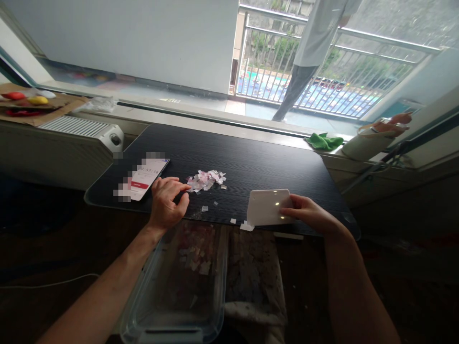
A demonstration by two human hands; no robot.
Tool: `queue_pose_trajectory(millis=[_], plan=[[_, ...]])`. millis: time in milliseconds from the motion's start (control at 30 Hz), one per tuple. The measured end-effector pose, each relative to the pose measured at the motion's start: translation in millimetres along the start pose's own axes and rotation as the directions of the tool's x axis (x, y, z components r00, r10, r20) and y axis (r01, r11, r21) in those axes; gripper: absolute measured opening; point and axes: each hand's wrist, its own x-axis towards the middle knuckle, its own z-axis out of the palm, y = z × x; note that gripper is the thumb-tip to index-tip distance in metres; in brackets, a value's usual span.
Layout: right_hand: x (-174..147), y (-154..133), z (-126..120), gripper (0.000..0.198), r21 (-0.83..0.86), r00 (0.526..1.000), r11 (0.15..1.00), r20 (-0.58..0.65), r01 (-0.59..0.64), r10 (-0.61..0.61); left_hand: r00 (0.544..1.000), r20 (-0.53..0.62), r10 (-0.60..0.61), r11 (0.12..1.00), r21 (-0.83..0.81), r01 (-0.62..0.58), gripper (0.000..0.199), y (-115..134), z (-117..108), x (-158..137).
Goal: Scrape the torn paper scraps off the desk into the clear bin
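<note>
My right hand (304,210) grips a flat white plastic scraper (267,209) by its right edge, thumb on the near face. The scraper has rounded corners and a small hole, and its lower edge is at the table's front edge beside a few white paper bits (246,226). My left hand (168,200) is open, fingers bent, with its fingertips at the left edge of a heap of small cut paper scraps (207,180). Below the table edge is a clear plastic bin (221,296) with more paper scraps (195,253) inside.
A phone (148,179) showing a timer lies left on the black table (272,157). Behind are a white radiator (82,129), a green cloth (324,141) and a pale container (369,142) on the sill. A person (311,43) stands beyond the window.
</note>
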Motion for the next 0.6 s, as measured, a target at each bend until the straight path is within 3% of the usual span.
queue_pose_trajectory(millis=[267,600], plan=[[1.8,5.0,-2.2,0.032,-0.006,0.995,1.000,-0.098,0.024,-0.024,1.000,-0.008,0.006,1.000,-0.002,-0.006,0.015,0.6,-0.3,-0.5],[-2.3,1.7,-0.9,0.034,-0.013,1.000,1.000,0.022,0.015,-0.015,1.000,-0.002,-0.001,1.000,0.007,0.001,0.017,1.4,-0.7,0.2]])
